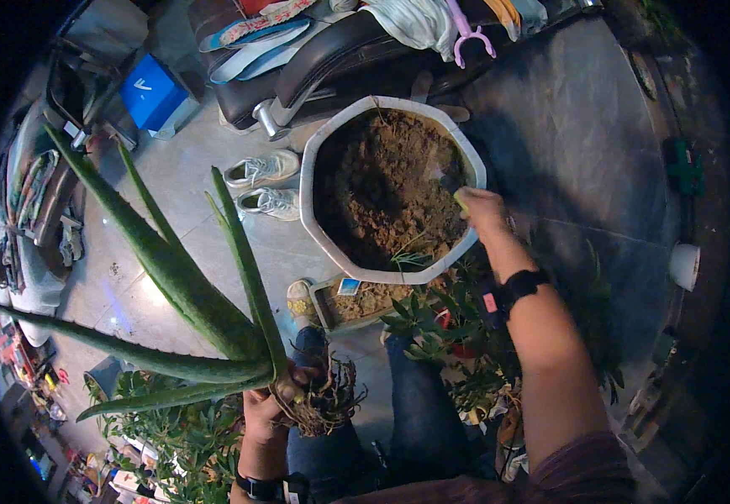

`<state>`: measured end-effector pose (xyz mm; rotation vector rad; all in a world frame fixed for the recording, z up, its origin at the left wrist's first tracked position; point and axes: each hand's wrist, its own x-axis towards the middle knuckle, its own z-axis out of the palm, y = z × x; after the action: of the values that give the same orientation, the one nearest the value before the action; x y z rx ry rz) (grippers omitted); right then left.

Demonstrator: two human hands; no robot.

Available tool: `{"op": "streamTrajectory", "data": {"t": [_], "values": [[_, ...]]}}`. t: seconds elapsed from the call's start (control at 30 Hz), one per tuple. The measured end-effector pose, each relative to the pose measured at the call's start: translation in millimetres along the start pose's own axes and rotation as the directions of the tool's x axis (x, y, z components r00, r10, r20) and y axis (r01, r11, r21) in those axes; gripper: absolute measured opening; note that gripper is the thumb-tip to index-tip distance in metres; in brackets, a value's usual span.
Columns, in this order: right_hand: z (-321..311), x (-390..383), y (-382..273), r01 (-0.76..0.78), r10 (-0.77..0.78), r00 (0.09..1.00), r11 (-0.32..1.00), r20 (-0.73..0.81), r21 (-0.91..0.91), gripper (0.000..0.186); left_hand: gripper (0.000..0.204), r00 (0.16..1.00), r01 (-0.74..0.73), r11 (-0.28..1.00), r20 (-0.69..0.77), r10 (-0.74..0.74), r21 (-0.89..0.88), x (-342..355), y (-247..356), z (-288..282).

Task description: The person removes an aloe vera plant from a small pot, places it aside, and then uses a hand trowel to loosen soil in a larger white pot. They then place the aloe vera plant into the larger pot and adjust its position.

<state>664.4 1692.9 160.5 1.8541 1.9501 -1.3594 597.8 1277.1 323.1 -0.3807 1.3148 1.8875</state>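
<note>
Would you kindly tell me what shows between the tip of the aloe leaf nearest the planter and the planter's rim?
In the head view, a pair of pale sneakers shows between that aloe leaf and the white planter.

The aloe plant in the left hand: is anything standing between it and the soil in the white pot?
Yes: a low soil-filled box, then the white pot with its near rim. The right hand is at the right rim, aside from this line.

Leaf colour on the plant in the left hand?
Green leaves; best seen in the head view, the only one.
</note>
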Motion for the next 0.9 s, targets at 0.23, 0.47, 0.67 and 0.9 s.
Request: {"op": "streamTrajectory", "data": {"t": [0.23, 0.47, 0.67, 0.9], "values": [[-25.1, -34.5, -89.2, 0.738, -0.801, 0.430, 0.046, 0.416, -0.674, 0.022, 0.042, 0.999, 0.029, 0.999, -0.012, -0.030, -0.045, 11.6, 3.0, -19.5], [58.8, -18.4, -159.4, 0.677, -0.603, 0.330, -0.385, 0.726, -0.627, 0.020, 0.044, 0.997, 0.057, 0.997, -0.049, -0.060, -0.054, 30.9, 13.3, -48.3], [104.2, -10.3, -164.2, 0.696, -0.445, 0.398, -0.422, 0.802, -0.580, 0.013, 0.047, 0.981, -0.024, 0.992, -0.192, 0.000, -0.123, 49.5, 20.7, -59.0], [119.6, -1.9, -180.9, 0.734, -0.340, 0.353, -0.476, 0.871, -0.484, 0.014, 0.045, 0.976, -0.030, 0.967, -0.216, -0.026, -0.251, 71.8, 39.5, -61.5]]}}
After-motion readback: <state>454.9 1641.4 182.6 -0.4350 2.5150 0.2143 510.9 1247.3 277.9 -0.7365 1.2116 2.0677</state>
